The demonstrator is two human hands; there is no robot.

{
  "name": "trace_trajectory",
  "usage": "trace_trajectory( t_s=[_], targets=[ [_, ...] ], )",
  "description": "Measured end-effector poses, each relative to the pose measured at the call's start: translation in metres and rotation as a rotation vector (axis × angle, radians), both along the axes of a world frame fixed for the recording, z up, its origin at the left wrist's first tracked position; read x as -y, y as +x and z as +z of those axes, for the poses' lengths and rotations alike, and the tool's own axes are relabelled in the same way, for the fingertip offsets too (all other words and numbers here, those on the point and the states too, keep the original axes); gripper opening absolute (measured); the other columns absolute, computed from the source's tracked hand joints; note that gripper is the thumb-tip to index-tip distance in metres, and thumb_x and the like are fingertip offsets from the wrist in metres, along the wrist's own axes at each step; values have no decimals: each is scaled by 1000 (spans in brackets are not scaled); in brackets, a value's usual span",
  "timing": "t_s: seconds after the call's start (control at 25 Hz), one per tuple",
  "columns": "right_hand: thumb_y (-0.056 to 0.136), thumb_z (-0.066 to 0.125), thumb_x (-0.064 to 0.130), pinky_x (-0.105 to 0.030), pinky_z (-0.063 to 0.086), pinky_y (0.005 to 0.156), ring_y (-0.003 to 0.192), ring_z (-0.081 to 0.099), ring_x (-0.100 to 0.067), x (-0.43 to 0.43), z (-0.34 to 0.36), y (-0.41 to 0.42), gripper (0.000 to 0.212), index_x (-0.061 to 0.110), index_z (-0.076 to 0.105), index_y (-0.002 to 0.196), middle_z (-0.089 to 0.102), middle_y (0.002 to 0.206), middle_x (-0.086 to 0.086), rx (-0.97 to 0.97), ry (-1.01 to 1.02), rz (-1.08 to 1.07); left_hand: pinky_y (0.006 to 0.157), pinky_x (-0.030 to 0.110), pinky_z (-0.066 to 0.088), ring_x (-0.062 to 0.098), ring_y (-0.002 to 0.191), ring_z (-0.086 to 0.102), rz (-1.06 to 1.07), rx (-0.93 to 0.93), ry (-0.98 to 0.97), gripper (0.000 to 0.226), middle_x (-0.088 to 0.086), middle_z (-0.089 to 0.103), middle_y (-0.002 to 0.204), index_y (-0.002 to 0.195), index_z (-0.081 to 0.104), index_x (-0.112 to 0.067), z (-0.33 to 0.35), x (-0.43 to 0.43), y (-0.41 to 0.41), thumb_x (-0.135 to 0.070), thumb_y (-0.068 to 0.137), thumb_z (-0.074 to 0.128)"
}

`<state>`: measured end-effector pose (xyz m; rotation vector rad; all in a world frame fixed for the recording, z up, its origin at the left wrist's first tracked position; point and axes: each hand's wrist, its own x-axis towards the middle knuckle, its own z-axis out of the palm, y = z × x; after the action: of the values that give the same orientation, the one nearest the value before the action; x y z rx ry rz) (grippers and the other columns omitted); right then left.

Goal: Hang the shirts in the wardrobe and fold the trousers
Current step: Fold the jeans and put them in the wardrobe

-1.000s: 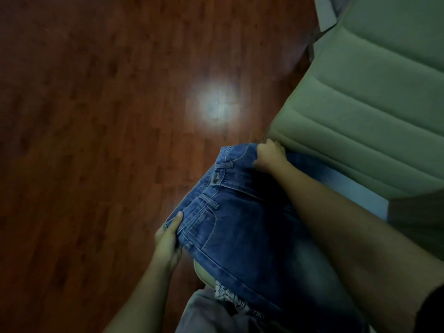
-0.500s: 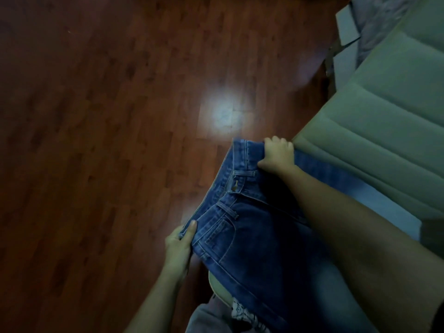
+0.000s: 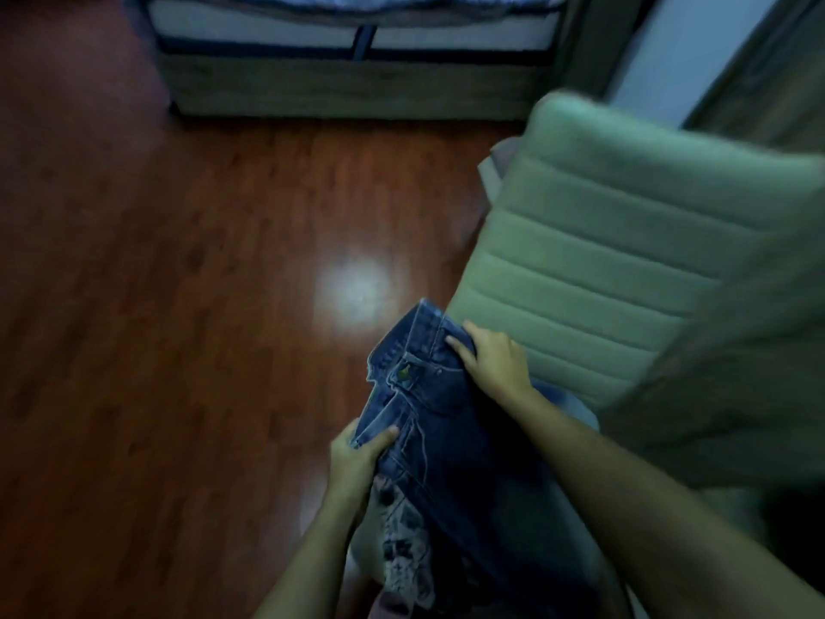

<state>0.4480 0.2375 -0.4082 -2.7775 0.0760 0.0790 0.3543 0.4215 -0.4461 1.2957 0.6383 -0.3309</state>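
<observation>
A pair of dark blue jeans (image 3: 451, 444) hangs in front of me, waistband up, its button showing near the top. My left hand (image 3: 357, 457) grips the near corner of the waistband. My right hand (image 3: 491, 359) grips the far corner, close to the green chair. The two corners sit near each other and the denim between them bunches. Under the jeans a patterned light cloth (image 3: 404, 542) shows, partly hidden.
A green padded chair (image 3: 616, 270) with ribbed cushions stands on the right, right behind the jeans. A bed (image 3: 352, 51) with a striped cover runs along the far wall. Dark red wooden floor (image 3: 178, 328) fills the left side, with a bright light spot.
The view has tilted up, so the bed and the chair top now show. My hands have drawn closer together and the waistband has folded inward.
</observation>
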Motion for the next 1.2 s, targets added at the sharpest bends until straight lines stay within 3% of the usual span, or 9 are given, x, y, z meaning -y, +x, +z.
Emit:
trace_trajectory(
  t_s=[0.2, 0.32, 0.52, 0.64, 0.72, 0.8, 0.88, 1.04, 1.2],
  targets=[
    [95, 46, 39, -38, 47, 66, 88, 64, -37, 137, 125, -79, 31, 18, 59, 114, 69, 96, -17, 244, 148, -427, 77, 48, 57, 31, 85, 70, -329, 254, 55, 40, 13, 73, 93, 98, 70, -10, 124, 95, 1, -25, 62, 80],
    [95, 47, 36, -35, 44, 64, 84, 64, -38, 199, 198, -131, 31, 16, 59, 115, 69, 93, -20, 416, 196, -648, 73, 40, 58, 34, 82, 69, -411, 369, -57, 17, 18, 73, 88, 89, 70, -5, 201, 162, 2, 1, 74, 74],
    [93, 51, 33, -31, 42, 65, 86, 64, -36, 268, 363, -205, 30, 8, 65, 100, 69, 90, -20, 787, 259, -898, 68, 32, 59, 29, 76, 68, -609, 656, -155, 29, 19, 69, 94, 99, 61, 0, 377, 241, 13, 9, 73, 70],
    [92, 53, 32, -27, 35, 62, 82, 62, -35, 286, 461, -238, 31, 3, 65, 88, 67, 84, -20, 984, 237, -860, 69, 32, 59, 18, 70, 69, -752, 889, -123, 35, 11, 71, 84, 102, 63, 3, 486, 258, 27, -3, 70, 75],
    [93, 53, 29, -29, 38, 65, 81, 61, -30, 297, 517, -264, 29, 4, 62, 83, 62, 85, -18, 1065, 207, -759, 76, 36, 55, 20, 75, 65, -735, 1164, 97, 33, 7, 69, 82, 87, 66, -9, 547, 264, 35, -32, 67, 76],
    [93, 54, 24, -27, 46, 73, 81, 62, -14, 302, 558, -291, 14, 12, 60, 91, 63, 90, -6, 1069, 303, -591, 74, 35, 46, 17, 76, 55, -629, 1317, 307, 24, 4, 62, 81, 81, 59, -15, 586, 269, 40, -39, 80, 65],
    [93, 55, 18, -14, 49, 72, 75, 62, 4, 304, 575, -313, 11, 12, 60, 100, 65, 92, 0, 987, 381, -436, 73, 36, 45, 18, 77, 53, -634, 1292, 302, 30, 4, 60, 79, 77, 57, -14, 598, 273, 42, -44, 81, 56],
    [91, 58, 17, -15, 49, 57, 66, 62, -5, 313, 567, -344, 12, 10, 65, 86, 66, 76, -2, 1074, 451, -611, 71, 36, 48, 20, 72, 56, -733, 1157, 162, 35, 9, 60, 72, 74, 62, -3, 603, 296, 26, -37, 81, 60],
    [91, 57, 15, -17, 51, 50, 60, 64, -17, 307, 593, -345, 13, 11, 64, 80, 69, 61, 0, 1215, 993, -719, 54, 26, 46, 20, 58, 56, -673, 992, -222, 26, 9, 57, 64, 66, 56, -9, 648, 330, -48, -18, 89, 59]
  ],
)
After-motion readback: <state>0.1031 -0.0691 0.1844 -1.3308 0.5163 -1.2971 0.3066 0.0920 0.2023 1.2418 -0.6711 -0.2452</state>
